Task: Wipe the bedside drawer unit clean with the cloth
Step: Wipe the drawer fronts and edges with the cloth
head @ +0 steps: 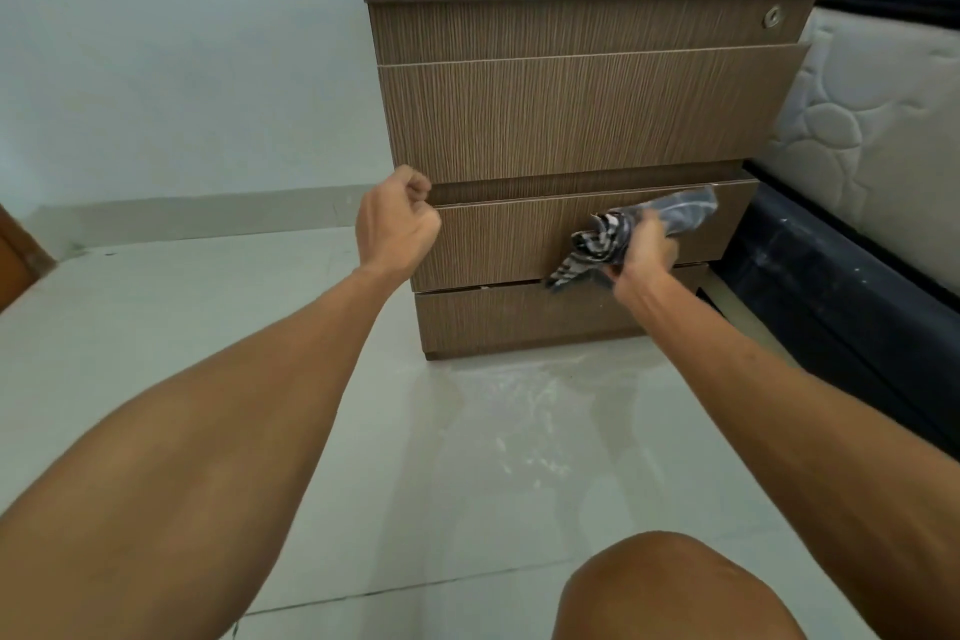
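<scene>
A: Head view, and the bedside drawer unit (582, 120) stands against the far wall, tight beside the bed (872, 130) on the right. Where's the cloth?

B: The cloth (631, 234) is bunched in the right hand (641, 247), pressed to the front of the lower-middle drawer (498, 244), towards its right end. Fingers are wrapped round it; a striped tail hangs down over the seam above the bottom drawer (509, 314).

A: And the other hand?

B: The left hand (397, 218) is curled into a fist at the drawer's top left corner. It may be hooked on the edge to steady it, but from here I cannot tell whether it holds anything or just rests there.

A: How will that cloth behave?

B: Soft, limp and light, I'd say. It folds wherever it's squeezed, so a full-palm hold on the wad is right; loose tails will drag and flap.

A: The unit itself?

B: Stiff laminate panels with a ribbed grain, probably smooth enough for easy sliding. That drawer sits slightly proud of the rest, so it could shift under pressure. Bracing the top lip makes sense.

A: Anything else in shot?

B: A small round lock (773, 17) on the top drawer, glossy floor tiles (467, 457) below, and a bare knee (670, 582) nearest us.
</scene>
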